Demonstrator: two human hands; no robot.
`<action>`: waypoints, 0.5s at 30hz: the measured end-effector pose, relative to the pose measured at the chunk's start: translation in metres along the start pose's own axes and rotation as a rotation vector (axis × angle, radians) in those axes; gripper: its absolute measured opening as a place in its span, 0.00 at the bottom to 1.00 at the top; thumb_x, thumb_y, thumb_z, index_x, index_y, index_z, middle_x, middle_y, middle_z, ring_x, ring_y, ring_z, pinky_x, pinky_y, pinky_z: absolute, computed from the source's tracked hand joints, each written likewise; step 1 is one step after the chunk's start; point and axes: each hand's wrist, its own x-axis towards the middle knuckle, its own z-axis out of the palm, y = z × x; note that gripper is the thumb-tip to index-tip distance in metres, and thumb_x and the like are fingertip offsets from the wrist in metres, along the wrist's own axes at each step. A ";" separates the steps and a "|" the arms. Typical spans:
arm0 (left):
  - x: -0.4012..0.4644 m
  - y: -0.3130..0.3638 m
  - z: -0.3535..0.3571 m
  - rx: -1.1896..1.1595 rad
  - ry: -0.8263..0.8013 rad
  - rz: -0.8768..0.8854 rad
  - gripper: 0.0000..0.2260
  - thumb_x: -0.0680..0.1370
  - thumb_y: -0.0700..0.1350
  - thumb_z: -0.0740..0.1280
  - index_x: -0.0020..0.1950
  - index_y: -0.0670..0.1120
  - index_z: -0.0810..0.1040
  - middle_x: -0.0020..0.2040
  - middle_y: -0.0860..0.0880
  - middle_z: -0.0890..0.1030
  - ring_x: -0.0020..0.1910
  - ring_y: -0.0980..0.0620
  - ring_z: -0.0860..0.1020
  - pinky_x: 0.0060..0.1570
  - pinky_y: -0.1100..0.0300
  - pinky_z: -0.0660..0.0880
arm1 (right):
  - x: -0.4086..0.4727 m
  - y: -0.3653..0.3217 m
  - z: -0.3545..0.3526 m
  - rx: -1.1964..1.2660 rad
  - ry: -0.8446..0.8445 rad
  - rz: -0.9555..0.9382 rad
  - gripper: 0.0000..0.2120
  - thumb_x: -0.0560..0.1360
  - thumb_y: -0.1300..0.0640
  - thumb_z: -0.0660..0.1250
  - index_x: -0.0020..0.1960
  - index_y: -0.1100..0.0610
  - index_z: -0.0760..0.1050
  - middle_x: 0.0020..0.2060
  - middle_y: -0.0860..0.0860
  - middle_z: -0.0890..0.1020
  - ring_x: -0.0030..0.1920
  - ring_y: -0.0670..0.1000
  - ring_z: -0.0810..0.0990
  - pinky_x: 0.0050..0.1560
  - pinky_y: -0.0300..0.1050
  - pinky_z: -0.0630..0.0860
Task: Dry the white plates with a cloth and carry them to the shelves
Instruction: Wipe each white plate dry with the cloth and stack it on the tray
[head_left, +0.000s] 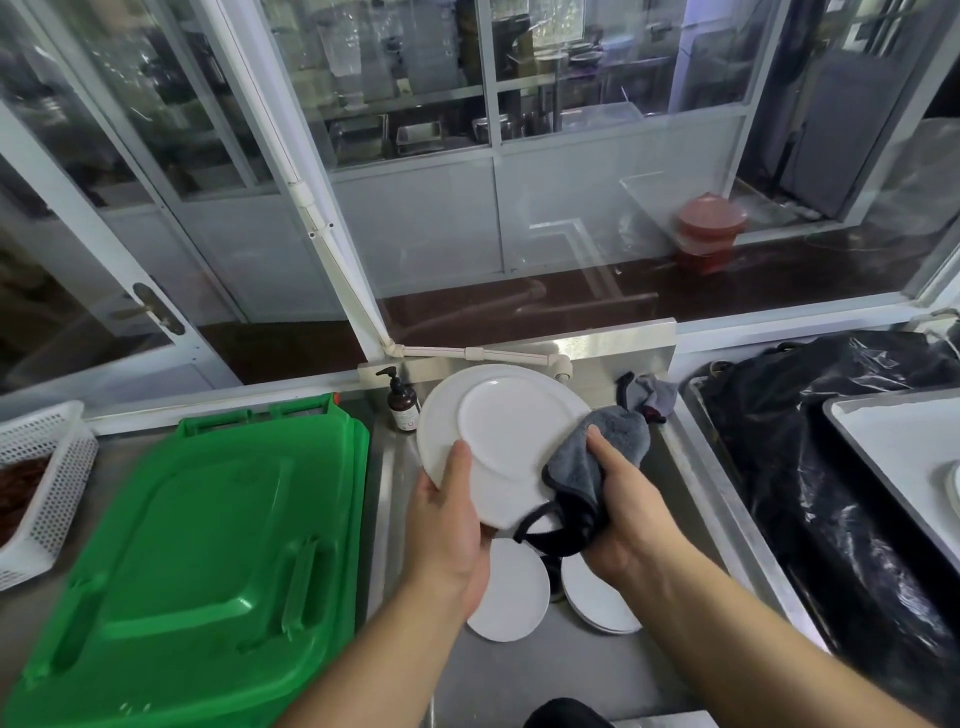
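Observation:
My left hand (451, 525) grips the lower left rim of a white plate (498, 431), thumb on top, and holds it tilted above the steel sink with its underside toward me. My right hand (618, 499) grips a grey cloth (597, 457) with a black edge and presses it against the plate's right rim. Below them, in the sink (545, 670), lie more white plates: one (514, 592) under my left wrist and a small stack (597, 597) under my right wrist.
A green bin lid (208, 561) fills the left. A brown pump bottle (404, 402) stands at the sink's back. A white perforated basket (41, 483) sits far left. A black plastic bag (831, 467) and a white tray (904, 457) lie right. Another grey rag (649, 397) is behind the sink.

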 end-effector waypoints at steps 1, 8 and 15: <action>-0.002 -0.003 -0.001 -0.004 -0.001 -0.021 0.08 0.84 0.49 0.68 0.56 0.59 0.86 0.56 0.51 0.88 0.51 0.51 0.88 0.39 0.57 0.83 | -0.001 0.000 -0.002 0.002 -0.002 0.002 0.21 0.80 0.48 0.73 0.67 0.60 0.81 0.58 0.60 0.87 0.58 0.63 0.87 0.62 0.66 0.81; 0.008 0.022 -0.020 0.009 -0.130 -0.152 0.14 0.78 0.44 0.69 0.63 0.45 0.83 0.58 0.39 0.86 0.48 0.46 0.87 0.38 0.53 0.84 | 0.004 -0.035 -0.021 -0.149 -0.052 0.058 0.17 0.79 0.50 0.74 0.59 0.63 0.85 0.52 0.61 0.88 0.44 0.60 0.89 0.39 0.55 0.86; 0.012 0.052 -0.018 0.022 -0.272 -0.161 0.13 0.73 0.39 0.70 0.56 0.45 0.88 0.54 0.41 0.87 0.47 0.47 0.87 0.39 0.55 0.85 | 0.008 -0.045 -0.016 -0.143 -0.046 0.093 0.16 0.77 0.49 0.74 0.54 0.63 0.87 0.52 0.61 0.88 0.44 0.60 0.89 0.41 0.58 0.86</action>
